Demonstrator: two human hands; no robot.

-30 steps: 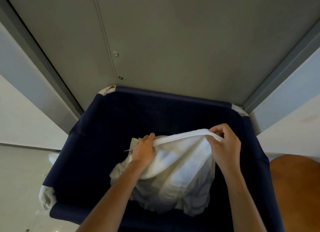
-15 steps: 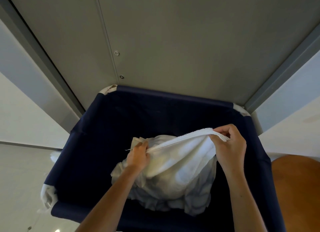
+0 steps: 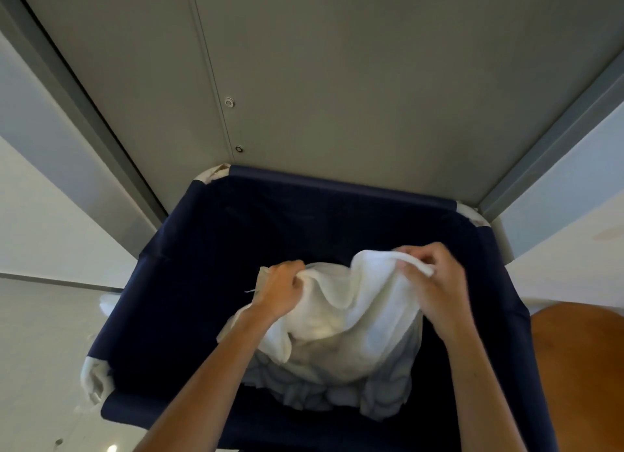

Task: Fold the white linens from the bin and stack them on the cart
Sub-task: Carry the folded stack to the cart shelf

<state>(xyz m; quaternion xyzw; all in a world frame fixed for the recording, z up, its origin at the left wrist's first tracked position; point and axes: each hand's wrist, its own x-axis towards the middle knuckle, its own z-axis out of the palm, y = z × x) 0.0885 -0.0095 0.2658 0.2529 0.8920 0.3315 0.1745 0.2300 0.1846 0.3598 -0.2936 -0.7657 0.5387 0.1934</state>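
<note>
Backdrop: grey wall panels behind navy bin (image 3: 202, 282).
White towel (image 3: 368, 299): in bin, slung between both hands' fingers.
Left hand (image 3: 280, 291): fingers clenched on towel edge.
Right hand (image 3: 439, 282): fingers pinching hem.
Handling: likely light, floppy; take the hem's 2 corners.

Navy fabric bin (image 3: 202, 266) w/ white linens (image 3: 378, 333) heaped inside (right of centre)

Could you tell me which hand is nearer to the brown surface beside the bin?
The right hand is nearer: it grips the white towel at the side of the bin next to the brown surface. The left hand grips the towel farther across the bin.
</note>
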